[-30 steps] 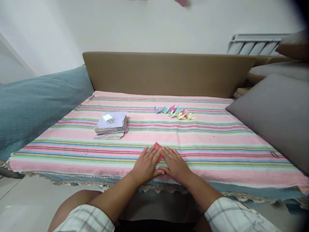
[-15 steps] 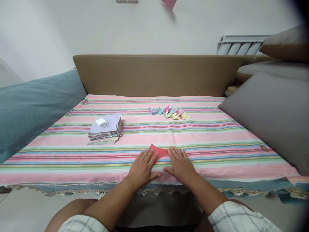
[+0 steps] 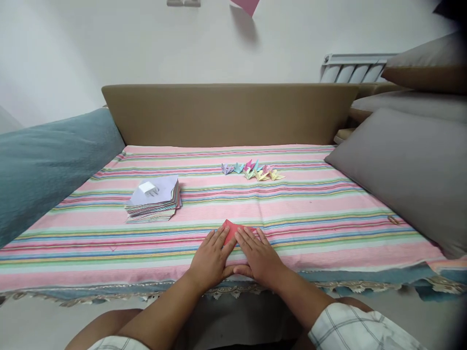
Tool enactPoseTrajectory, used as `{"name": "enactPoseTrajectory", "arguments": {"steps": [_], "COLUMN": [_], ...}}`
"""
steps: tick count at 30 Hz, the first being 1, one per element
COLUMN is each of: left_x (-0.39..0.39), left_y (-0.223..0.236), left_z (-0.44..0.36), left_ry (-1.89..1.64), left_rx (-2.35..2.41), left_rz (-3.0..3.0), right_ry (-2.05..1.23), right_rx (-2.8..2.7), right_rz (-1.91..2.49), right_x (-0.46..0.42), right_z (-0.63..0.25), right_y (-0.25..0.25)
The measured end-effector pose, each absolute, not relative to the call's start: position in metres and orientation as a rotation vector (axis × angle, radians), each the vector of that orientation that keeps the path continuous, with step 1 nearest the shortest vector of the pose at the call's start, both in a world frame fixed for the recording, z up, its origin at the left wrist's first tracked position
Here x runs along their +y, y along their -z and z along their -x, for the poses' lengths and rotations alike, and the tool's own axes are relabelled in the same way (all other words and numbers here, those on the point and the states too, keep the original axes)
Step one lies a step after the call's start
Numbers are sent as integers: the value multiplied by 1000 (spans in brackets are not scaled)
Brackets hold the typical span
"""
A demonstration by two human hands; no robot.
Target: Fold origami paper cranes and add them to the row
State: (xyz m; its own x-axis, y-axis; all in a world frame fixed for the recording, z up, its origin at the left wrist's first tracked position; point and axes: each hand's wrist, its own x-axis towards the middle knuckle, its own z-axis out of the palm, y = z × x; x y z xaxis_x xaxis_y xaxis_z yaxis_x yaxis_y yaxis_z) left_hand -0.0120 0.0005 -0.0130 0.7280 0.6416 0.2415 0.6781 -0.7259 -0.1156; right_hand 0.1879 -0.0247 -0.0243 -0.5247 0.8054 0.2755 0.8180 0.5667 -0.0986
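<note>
Plaid sleeves (image 3: pixel 352 326) and bare forearms come in nearest, reaching over the lace-trimmed edge (image 3: pixel 233 290) of the striped cloth (image 3: pixel 299 209). Just past that edge lie the left hand (image 3: pixel 208 256) and the right hand (image 3: pixel 263 257), palms down, thumb tips touching. The grip of each is released: the fingers are laid flat and clasp nothing. Under them, on the near part of the cloth, is the red paper (image 3: pixel 230 234), a peaked corner showing between the hands and a sliver past the right fingertips; the rest is covered.

Judging by its slanting edges, this sheet has had some folding done, but it lies flat and looks unfinished; how many folds it has cannot be told.

Farther off to the left, a stack of paper (image 3: pixel 160 187) with a white plug (image 3: pixel 147 188) on top seems to be unfolded stock, untouched so far. Small brown loops (image 3: pixel 393 220) lie out to the right, near the grey pillow (image 3: pixel 397 160). Beyond the stack, near the middle, the pastel folded pieces (image 3: pixel 249 173) sit bunched together with pointed tips; these appear complete, and the red one is not among them. Behind everything stand the brown backrest (image 3: pixel 233 114) and the white wall (image 3: pixel 138 43).
</note>
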Motion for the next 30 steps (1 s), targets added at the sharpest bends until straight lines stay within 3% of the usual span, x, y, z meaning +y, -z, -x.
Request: {"name": "enactPoseTrajectory", "arguments": {"steps": [9,14,18,22,30], "left_x": [-1,-2,-3,-3,-4], "left_y": [11,9,8,6,6], "left_z": [10,8,8,9,14], "left_ry": [308,302,315,320,293], "left_rx": [-1093,-1096,-1101,-1107,-1143], "left_rz": [2728,2733,2731,2777,2762], "right_ry": [-187,-92,86,27,-166], "right_rx": [-2481,-2303,-2224,-2462,-2509], "right_rz": [1692,1827,1647,1258,1471], "right_x": [-24,-18,-13,-6,0], "right_z": [-204,-210,-198,-174,-181], "right_y": [6,-6,-10,2,11]}}
